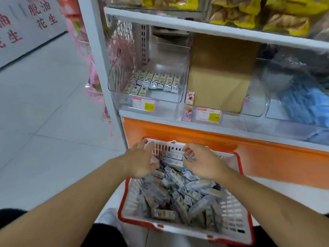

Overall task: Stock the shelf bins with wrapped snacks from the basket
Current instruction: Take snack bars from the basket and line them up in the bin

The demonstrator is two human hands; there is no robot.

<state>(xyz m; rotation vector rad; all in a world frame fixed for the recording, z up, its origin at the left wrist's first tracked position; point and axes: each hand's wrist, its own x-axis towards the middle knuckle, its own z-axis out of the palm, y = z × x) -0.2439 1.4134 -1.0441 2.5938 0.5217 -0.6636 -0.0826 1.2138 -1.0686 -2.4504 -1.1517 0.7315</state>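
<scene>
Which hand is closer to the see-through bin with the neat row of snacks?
Left. The left hand sits almost straight below the clear bin; the right hand is further right.

Retail shop, snack aisle: white shelving w/ clear bins, price tags, packaged snacks, red-rimmed shopping basket on tiled floor.

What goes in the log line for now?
left hand: in basket | right hand: pinching wrapped snack | left bin: part-filled
</scene>
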